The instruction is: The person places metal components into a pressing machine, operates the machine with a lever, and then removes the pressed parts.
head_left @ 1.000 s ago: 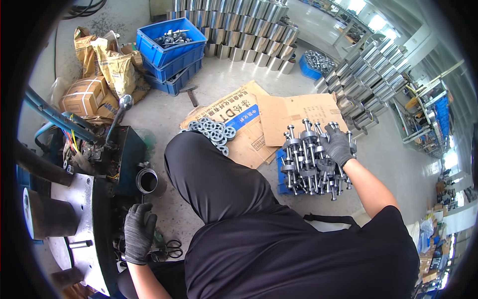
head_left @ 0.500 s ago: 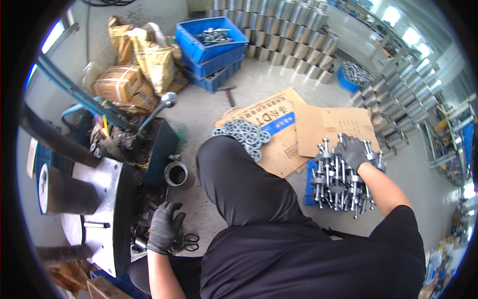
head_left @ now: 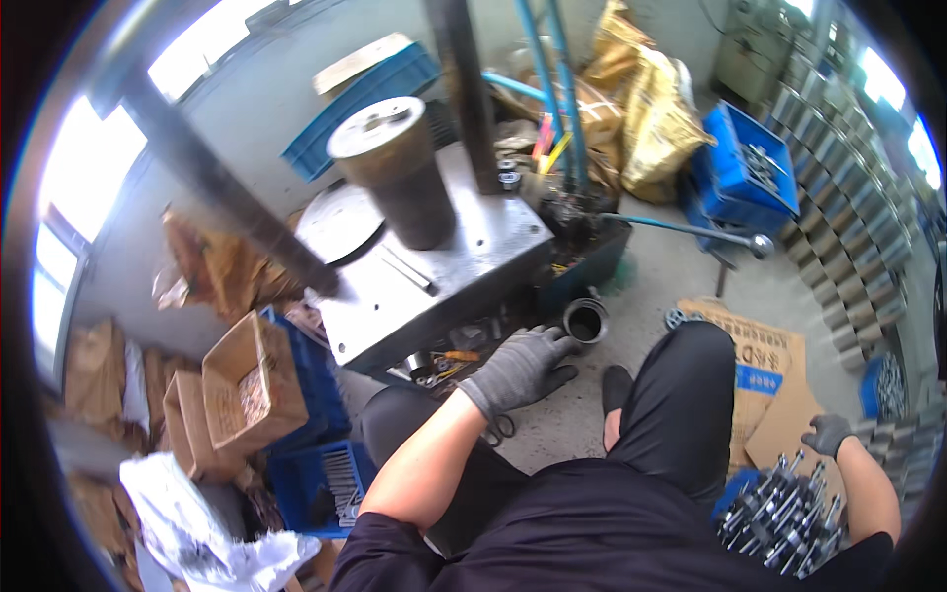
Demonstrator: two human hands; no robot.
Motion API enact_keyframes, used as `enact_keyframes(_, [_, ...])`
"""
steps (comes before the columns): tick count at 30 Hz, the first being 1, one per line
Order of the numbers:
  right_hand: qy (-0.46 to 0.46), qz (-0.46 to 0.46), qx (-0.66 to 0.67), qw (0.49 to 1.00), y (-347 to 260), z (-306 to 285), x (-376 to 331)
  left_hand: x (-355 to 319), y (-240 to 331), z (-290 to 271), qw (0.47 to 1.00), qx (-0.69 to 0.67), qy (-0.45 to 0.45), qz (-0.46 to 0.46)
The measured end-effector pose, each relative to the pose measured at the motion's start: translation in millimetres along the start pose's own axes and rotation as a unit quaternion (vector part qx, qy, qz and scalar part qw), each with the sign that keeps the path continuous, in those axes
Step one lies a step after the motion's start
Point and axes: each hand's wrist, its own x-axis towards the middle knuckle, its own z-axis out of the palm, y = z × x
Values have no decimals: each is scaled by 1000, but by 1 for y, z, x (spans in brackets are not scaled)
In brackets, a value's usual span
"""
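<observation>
My left hand [head_left: 523, 367], in a grey knit glove, hovers in front of the machine's steel plate with thumb and fingers apart, holding nothing. Just beyond its fingertips a short round metal cylinder with a dark hollow [head_left: 587, 322] stands by the machine's base. A pair of dark scissors, mostly covered by the left wrist, shows its handle loops [head_left: 501, 428]. Far to the right, my gloved right hand [head_left: 829, 435] is small and soft in the picture; its fingers look loosely spread with no part in them. Below it, long bolts with dark round pieces [head_left: 779, 518] are heaped over a blue bin.
The machine's plate [head_left: 464, 281] carries a thick cylinder [head_left: 395, 168] between dark columns. A ball-ended lever [head_left: 681, 229] juts rightward. Flattened cardboard [head_left: 784, 419] covers the floor at right. Blue crates [head_left: 755, 163], metal tubes [head_left: 838, 227] and cardboard boxes [head_left: 242, 385] stand around.
The view has swung left toward the machine. My left hand has reached forward, closer to the hollow cylinder. My right hand has come off the bolt heap and is now above its far edge.
</observation>
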Motion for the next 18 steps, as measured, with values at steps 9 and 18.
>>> enact_keyframes(9, [275,-302,-71,910,-250,-197,206,-105,-6,-106,883,-251,379,-116])
enact_keyframes(18, [132,-603,83,783,-506,-257,209,-443,12,106,611,-184,482,-600])
